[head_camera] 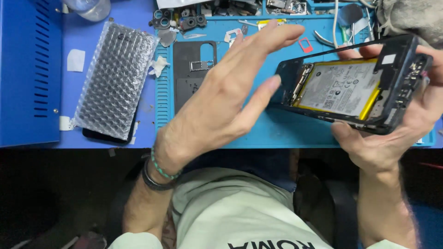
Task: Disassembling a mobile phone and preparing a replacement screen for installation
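Head view, looking down over a blue work mat (277, 131). Opened phone (355, 85) gripped in right hand (392, 138), thumb along the near edge and fingers wrapped around the far end, tilted up off the mat at the right side. Back cover already off: dark grey panel (194, 69) with its camera cutout lying flat on the mat, well apart from the phone. Battery (339, 87) still seated in the frame, pale label on top, yellow film showing along its edges. Circuit parts exposed at both ends of the black frame. So, by the look of it, opening done, inside parts not yet out.

Left hand (221, 99) empty, fingers spread wide and nearly straight, thumb tip just touching the phone's left end, palm hovering above the mat. Beaded and dark bands on that wrist.

Bubble-wrap pouch (115, 78) at left, shiny, dimpled, over a dark flat slab. Small camera modules and metal brackets (180, 20) scattered along the far edge; red tray piece (305, 44) beside tweezers (325, 39). Ribbed strip down the mat's left margin.
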